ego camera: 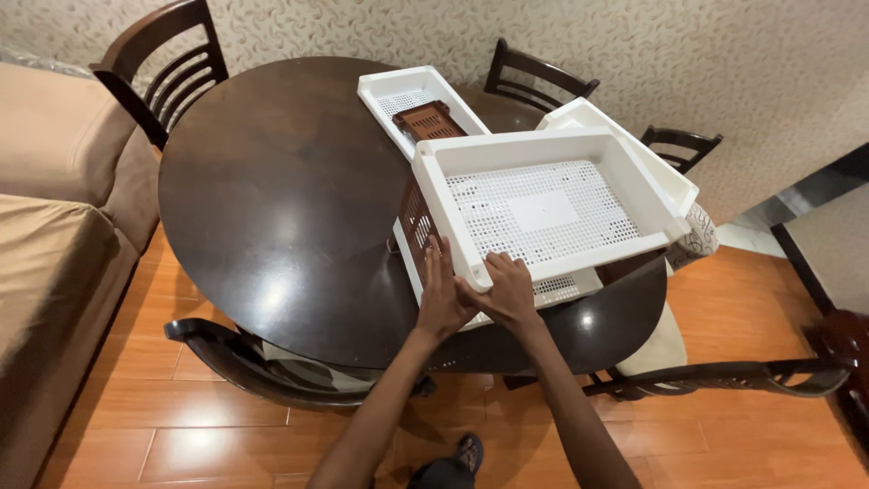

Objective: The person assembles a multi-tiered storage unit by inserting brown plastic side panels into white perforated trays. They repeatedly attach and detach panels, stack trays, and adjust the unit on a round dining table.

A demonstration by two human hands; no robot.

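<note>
Nearest, both bare hands meet at the near corner of a white perforated tray [552, 204]. The left hand [441, 303] lies flat, fingers extended upward against the brown lattice side panel [416, 225] beneath that tray, gripping nothing. The right hand [507, 292] curls over the tray's near rim at its corner, fingers closed on the edge. The tray sits tilted, raised on the brown panel, above a second white tray [561, 290] lying flat on the table, visible only at its near edge. All rest on the right part of a dark oval table [281, 199]. Farther back, another white tray [398, 91] lies on the table with a small brown lattice piece [427, 119] in it. A further white tray [656, 167] leans behind the raised one. Dark wooden chairs [167, 68] ring the table; a beige sofa [54, 181] stands left.
</note>
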